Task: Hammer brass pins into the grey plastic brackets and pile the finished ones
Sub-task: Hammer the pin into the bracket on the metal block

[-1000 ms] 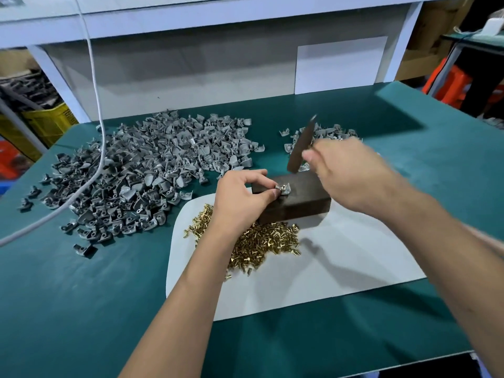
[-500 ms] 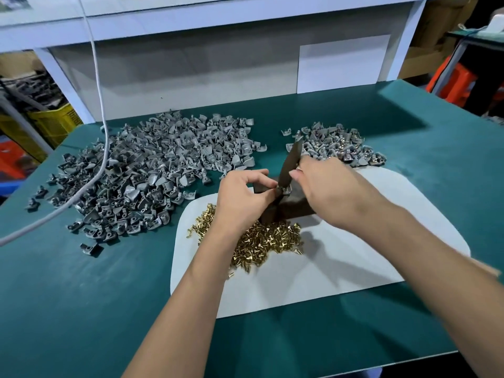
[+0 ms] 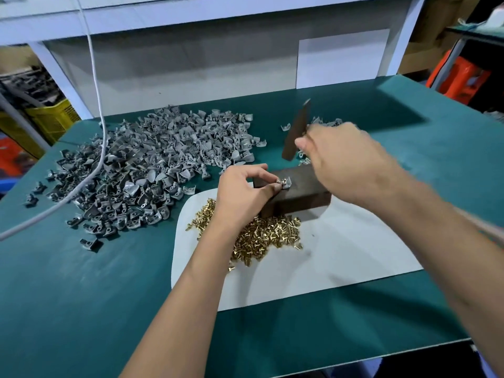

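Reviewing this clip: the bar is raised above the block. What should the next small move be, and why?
Probably bring the dark bar in the right hand down onto the bracket. The left hand pinches that bracket on the dark block, brass showing on top, and the bar sits raised above it.

Place: small assembly workshop.
Evidence: green-topped workbench [image 3: 81,309], bulk heap of grey brackets [image 3: 152,170], loose brass pins [image 3: 261,238], yellow crate [image 3: 51,118], cardboard boxes [image 3: 433,31] behind.

Left hand [image 3: 242,193] pinching, right hand [image 3: 343,162] raised
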Demonstrator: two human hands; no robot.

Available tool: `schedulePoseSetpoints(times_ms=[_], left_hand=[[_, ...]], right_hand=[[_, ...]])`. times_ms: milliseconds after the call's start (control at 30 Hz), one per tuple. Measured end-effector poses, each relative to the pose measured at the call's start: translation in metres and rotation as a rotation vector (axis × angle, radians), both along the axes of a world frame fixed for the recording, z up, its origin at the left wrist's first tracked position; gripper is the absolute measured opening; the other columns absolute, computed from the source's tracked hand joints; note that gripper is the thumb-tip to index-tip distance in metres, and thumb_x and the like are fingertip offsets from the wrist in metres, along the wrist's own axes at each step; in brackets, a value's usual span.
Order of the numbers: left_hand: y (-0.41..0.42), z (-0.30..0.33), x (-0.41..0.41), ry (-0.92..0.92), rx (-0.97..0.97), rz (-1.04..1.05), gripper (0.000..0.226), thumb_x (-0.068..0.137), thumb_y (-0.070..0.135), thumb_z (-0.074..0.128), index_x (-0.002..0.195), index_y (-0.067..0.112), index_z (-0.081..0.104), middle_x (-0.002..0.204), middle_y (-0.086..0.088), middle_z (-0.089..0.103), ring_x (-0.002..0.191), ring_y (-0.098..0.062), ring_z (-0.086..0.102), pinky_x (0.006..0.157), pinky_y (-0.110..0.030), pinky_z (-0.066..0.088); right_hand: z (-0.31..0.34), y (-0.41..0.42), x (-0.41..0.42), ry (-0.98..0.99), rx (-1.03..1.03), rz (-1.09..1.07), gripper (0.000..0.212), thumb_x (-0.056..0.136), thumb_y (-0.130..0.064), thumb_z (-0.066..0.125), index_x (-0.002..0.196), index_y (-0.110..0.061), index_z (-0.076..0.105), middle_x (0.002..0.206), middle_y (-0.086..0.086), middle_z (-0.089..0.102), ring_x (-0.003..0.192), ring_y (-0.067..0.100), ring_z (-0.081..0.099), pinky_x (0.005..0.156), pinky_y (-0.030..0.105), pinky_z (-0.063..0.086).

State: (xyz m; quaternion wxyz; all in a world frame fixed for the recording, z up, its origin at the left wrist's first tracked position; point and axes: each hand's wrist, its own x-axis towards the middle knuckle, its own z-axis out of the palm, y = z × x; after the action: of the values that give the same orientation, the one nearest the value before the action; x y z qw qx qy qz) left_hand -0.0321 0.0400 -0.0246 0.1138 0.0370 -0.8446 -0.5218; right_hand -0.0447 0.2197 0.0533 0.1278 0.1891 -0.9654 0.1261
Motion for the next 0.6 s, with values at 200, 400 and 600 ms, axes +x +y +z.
schedulePoseSetpoints(times_ms=[200, 400, 600], left_hand=[[0.000, -0.002, 0.001, -0.015, 0.020, -0.008, 0.016, 0.079, 0.014, 0.086, 0.073, 0.027, 0.080, 0.121, 0.003, 0.072, 0.112, -0.008, 0.064, 0.108, -0.032, 0.042], [-0.002, -0.001, 0.000, 0.005, 0.011, -0.006, 0.021, 0.079, 0.014, 0.085, 0.070, 0.031, 0.077, 0.121, 0.003, 0.072, 0.109, -0.005, 0.062, 0.104, -0.025, 0.037], [0.000, 0.000, 0.003, 0.025, 0.004, -0.003, 0.019, 0.080, 0.012, 0.085, 0.073, 0.029, 0.078, 0.123, 0.002, 0.072, 0.110, -0.006, 0.062, 0.105, -0.026, 0.039]], right_hand=[[-0.008, -0.002, 0.000, -0.178, 0.189, 0.048, 0.034, 0.109, -0.038, 0.036, 0.079, -0.024, 0.044, 0.084, 0.012, 0.061, 0.073, 0.032, 0.053, 0.066, 0.037, 0.040], [-0.017, -0.009, -0.002, -0.035, 0.077, 0.094, 0.016, 0.107, -0.033, 0.039, 0.092, -0.029, 0.040, 0.071, 0.001, 0.044, 0.060, 0.028, 0.048, 0.059, 0.038, 0.040], [-0.010, 0.004, -0.008, -0.162, 0.143, 0.035, 0.039, 0.107, -0.044, 0.036, 0.072, -0.027, 0.037, 0.077, 0.002, 0.050, 0.076, 0.031, 0.048, 0.067, 0.038, 0.039]])
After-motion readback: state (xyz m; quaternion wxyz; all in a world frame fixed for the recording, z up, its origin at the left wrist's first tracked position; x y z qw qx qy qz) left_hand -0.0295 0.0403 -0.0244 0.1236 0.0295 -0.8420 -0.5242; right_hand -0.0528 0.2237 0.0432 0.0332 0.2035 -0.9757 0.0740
